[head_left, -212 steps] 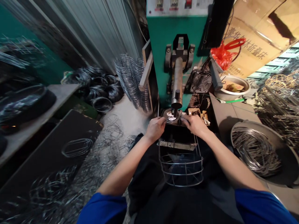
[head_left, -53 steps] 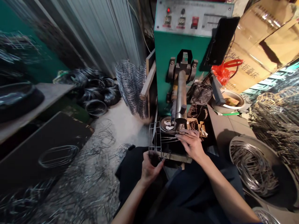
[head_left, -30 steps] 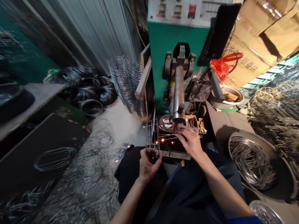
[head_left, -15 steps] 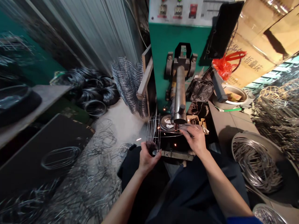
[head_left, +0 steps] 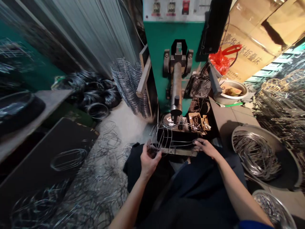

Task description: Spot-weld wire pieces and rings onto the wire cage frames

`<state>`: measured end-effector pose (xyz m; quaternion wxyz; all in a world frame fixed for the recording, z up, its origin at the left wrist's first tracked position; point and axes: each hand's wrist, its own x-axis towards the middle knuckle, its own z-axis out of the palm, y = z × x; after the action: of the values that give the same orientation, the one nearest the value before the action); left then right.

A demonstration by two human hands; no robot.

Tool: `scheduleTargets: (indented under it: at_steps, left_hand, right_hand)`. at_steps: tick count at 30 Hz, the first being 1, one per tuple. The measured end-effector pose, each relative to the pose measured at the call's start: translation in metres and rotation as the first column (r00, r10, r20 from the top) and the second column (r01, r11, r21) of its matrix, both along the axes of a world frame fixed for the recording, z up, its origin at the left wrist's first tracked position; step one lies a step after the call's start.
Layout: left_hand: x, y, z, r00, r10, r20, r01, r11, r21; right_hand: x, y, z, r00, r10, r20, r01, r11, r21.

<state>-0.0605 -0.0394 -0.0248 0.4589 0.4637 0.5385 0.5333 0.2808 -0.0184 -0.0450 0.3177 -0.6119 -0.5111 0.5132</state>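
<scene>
A wire frame (head_left: 164, 137) of thin curved metal rods lies across the space below the green machine (head_left: 166, 38). My left hand (head_left: 150, 157) is closed round its left end. With fingers pinched, my right hand (head_left: 205, 147) grips the far right end of the wires. The machine's thick metal arm (head_left: 176, 86) ends above and behind the frame, apart from both hands. Beneath that arm, a round dish (head_left: 167, 121) with white bits shows partly.
Yellow trays (head_left: 194, 122) of small parts sit behind my right hand. A large basin (head_left: 238, 130) of bent wires stands at right. Wire rings (head_left: 127, 86) are stacked left of the machine; loose wires (head_left: 95, 181) litter the floor. A dark board (head_left: 35, 159) leans at left.
My right hand has moved down and away from the tip of the machine's arm. The wire frame has turned and come nearer to me. The sparks are gone. The view has shifted slightly.
</scene>
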Motion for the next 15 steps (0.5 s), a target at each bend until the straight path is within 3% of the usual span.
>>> scheduleTargets:
  at_steps: [3,6,9,12,15]
  left_hand:
    - [-0.002,-0.001,-0.005,0.989,0.045,-0.140,-0.031,0.995,0.098]
    - [-0.010,-0.007,0.002,0.979,-0.081,-0.185,0.102,0.989,0.109]
    - [-0.017,-0.010,0.018,0.974,-0.225,0.026,0.225,0.974,0.000]
    - [-0.026,-0.007,0.030,0.932,-0.239,0.271,0.295,0.937,-0.187]
    - [-0.033,-0.005,0.026,0.900,-0.192,0.390,0.301,0.923,-0.239]
  right_hand:
    - [0.001,-0.005,-0.014,0.997,-0.048,-0.054,0.044,0.997,-0.065]
    - [0.008,-0.007,-0.014,0.990,-0.095,-0.104,0.086,0.993,-0.087]
    - [0.002,-0.013,-0.004,0.956,0.022,-0.294,-0.043,0.997,-0.065]
    - [-0.027,-0.028,0.005,0.863,0.189,-0.469,-0.225,0.974,-0.022]
    - [-0.069,-0.049,0.004,0.810,0.019,-0.586,-0.141,0.977,-0.163]
